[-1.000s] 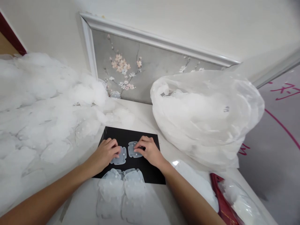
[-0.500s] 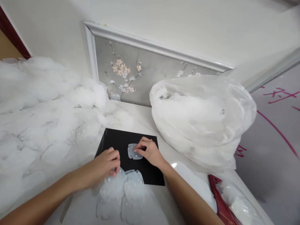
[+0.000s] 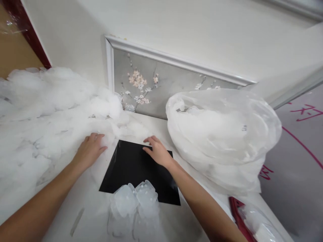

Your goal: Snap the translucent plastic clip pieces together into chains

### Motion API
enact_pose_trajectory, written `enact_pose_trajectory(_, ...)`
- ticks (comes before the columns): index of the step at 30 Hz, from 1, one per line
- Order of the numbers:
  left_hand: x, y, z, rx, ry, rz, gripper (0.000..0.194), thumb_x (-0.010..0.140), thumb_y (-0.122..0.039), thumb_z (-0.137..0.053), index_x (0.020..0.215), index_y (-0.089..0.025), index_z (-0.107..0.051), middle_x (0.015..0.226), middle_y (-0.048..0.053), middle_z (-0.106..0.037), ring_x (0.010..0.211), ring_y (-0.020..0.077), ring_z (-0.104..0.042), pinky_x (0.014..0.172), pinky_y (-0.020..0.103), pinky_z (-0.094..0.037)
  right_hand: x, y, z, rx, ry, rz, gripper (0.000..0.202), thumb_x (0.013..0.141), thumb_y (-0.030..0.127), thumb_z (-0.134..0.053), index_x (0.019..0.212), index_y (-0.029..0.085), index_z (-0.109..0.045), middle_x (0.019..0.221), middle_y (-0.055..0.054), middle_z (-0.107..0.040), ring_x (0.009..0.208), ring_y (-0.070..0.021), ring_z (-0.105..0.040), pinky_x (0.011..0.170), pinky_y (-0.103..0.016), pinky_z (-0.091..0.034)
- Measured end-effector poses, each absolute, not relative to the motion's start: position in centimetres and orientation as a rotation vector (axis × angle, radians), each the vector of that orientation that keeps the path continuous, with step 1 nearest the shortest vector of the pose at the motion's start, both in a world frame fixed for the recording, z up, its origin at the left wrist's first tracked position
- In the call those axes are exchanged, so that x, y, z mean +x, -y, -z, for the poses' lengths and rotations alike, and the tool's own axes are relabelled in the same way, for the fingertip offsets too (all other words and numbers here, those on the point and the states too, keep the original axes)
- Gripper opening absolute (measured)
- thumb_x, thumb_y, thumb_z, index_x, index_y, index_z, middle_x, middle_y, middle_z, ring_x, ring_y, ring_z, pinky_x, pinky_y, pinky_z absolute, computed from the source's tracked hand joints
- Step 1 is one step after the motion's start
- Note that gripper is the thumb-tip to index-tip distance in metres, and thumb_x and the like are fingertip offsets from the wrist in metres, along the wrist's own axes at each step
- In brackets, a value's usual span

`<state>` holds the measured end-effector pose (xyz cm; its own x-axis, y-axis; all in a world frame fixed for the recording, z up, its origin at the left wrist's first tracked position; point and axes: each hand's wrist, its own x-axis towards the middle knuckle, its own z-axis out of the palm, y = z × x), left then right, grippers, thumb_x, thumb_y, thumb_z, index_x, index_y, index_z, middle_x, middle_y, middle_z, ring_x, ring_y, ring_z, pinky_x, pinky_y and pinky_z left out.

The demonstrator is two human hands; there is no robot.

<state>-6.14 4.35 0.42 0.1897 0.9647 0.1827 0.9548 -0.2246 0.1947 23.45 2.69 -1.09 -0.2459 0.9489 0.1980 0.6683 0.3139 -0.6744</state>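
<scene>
My left hand (image 3: 91, 149) is at the right edge of a big heap of thin translucent plastic pieces (image 3: 58, 97), fingers apart, left of a black sheet (image 3: 141, 164). Over the sheet's back edge is my right hand (image 3: 157, 151), its thumb and fingers spread and nothing between them. Two overlapping groups of translucent pieces (image 3: 146, 198) lie side by side across the front edge of the sheet. The middle of the sheet shows bare black.
A large clear plastic bag (image 3: 222, 134) full of white pieces stands at the right. Near the front right lie a red object (image 3: 239, 215) and a small clear bag (image 3: 259, 222). A framed floral panel (image 3: 164, 80) is on the wall behind.
The single piece under my right hand is gone from the sheet's middle. My left hand has moved from the front groups up and left to the heap. My right hand has opened.
</scene>
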Motion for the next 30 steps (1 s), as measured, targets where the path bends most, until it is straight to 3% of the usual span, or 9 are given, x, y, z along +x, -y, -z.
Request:
enact_pose_trajectory(3,-6.6,-4.9,-0.7,2.276,-1.902,-0.345,0.039,0.083,-0.03,-0.052,0.117,-0.014,-0.064,0.109,0.017,-0.066,0.101,0.0362,-0.063,0.086,0.043,-0.049,21.9,-6.1,1.9,-1.547,1.988,-0.312,0.032,0.083,0.014,-0.062,0.115,0.017,-0.064,0.124,-0.017,-0.056,0.11,-0.0312,-0.054,0.098,-0.048,-0.043)
enact_pose_trajectory(6,-7.1,-4.9,-2.2,2.136,-1.934,-0.38,0.03,0.08,-0.025,-0.053,0.104,-0.018,-0.069,0.099,0.013,-0.072,0.093,0.0321,-0.068,0.082,0.038,-0.05,20.4,-8.5,2.3,-1.51,1.866,-0.368,0.027,0.084,0.015,-0.062,0.11,0.02,-0.066,0.129,-0.017,-0.055,0.114,-0.0333,-0.049,0.101,-0.053,-0.038)
enact_pose_trajectory(9,-7.3,-4.1,-4.1,2.096,-2.049,-0.496,0.024,0.084,-0.027,-0.048,0.09,-0.021,-0.07,0.089,0.011,-0.074,0.086,0.0318,-0.068,0.074,0.038,-0.049,19.9,-9.6,2.1,-1.445,1.725,-0.504,0.011,0.083,0.014,-0.059,0.084,0.021,-0.067,0.114,-0.014,-0.064,0.115,-0.0329,-0.048,0.102,-0.054,-0.034)
enact_pose_trajectory(12,-6.5,-2.8,-5.3,2.01,-2.073,-0.959,0.02,0.085,-0.033,-0.05,0.088,-0.023,-0.067,0.091,0.007,-0.073,0.083,0.0279,-0.065,0.072,0.036,-0.047,20.2,-9.4,1.7,-1.398,1.627,-0.601,0.01,0.084,0.02,-0.055,0.076,0.021,-0.06,0.099,-0.01,-0.067,0.109,-0.029,-0.053,0.099,-0.049,-0.039)
enact_pose_trajectory(14,-5.1,-2.0,-4.9,1.818,-1.832,-1.16,0.017,0.083,-0.039,-0.056,0.085,-0.023,-0.063,0.085,0.003,-0.07,0.075,0.0219,-0.062,0.068,0.032,-0.047,20.8,-8.3,1.7,-1.369,1.536,-0.719,0.012,0.086,0.027,-0.051,0.076,0.021,-0.055,0.085,-0.005,-0.067,0.092,-0.0241,-0.06,0.088,-0.043,-0.047)
enact_pose_trajectory(17,-2.5,-0.8,-2.7,1.353,-1.356,-1.061,0.032,0.077,-0.053,-0.066,0.082,-0.022,-0.057,0.073,-0.001,-0.063,0.067,0.0178,-0.061,0.062,0.029,-0.048,21.8,-5.4,2.5,-1.324,1.429,-0.935,0.023,0.089,0.038,-0.045,0.074,0.022,-0.049,0.067,0.001,-0.061,0.067,-0.018,-0.062,0.067,-0.034,-0.052)
enact_pose_trajectory(20,-0.3,0.1,-0.3,0.941,-1.097,-0.861,0.039,0.073,-0.05,-0.075,0.092,-0.021,-0.058,0.088,0.003,-0.07,0.081,0.0218,-0.068,0.073,0.036,-0.055,22.8,-2.0,3.6,-1.155,1.136,-1.382,0.027,0.082,0.045,-0.063,0.077,0.022,-0.052,0.068,0.001,-0.065,0.065,-0.0167,-0.065,0.064,-0.032,-0.055)
enact_pose_trajectory(23,0.6,0.4,0.8,0.769,-1.016,-0.77,0.037,0.076,-0.04,-0.077,0.103,-0.021,-0.062,0.105,0.008,-0.073,0.096,0.0256,-0.069,0.086,0.043,-0.056,23.5,0.6,4.3,-0.985,0.722,-1.726,0.032,0.07,0.04,-0.081,0.082,0.021,-0.058,0.077,-0.001,-0.071,0.07,-0.0175,-0.069,0.068,-0.033,-0.056)
enact_pose_trajectory(30,0.4,-0.5,0.8,0.603,-0.895,-0.728,0.03,0.093,-0.043,-0.055,0.107,-0.019,-0.066,0.105,0.011,-0.074,0.108,0.029,-0.065,0.092,0.049,-0.055,23.9,2.0,3.6,-0.918,0.663,-1.772,0.023,0.076,0.031,-0.073,0.092,0.02,-0.061,0.093,-0.005,-0.075,0.083,-0.0189,-0.072,0.079,-0.034,-0.056)
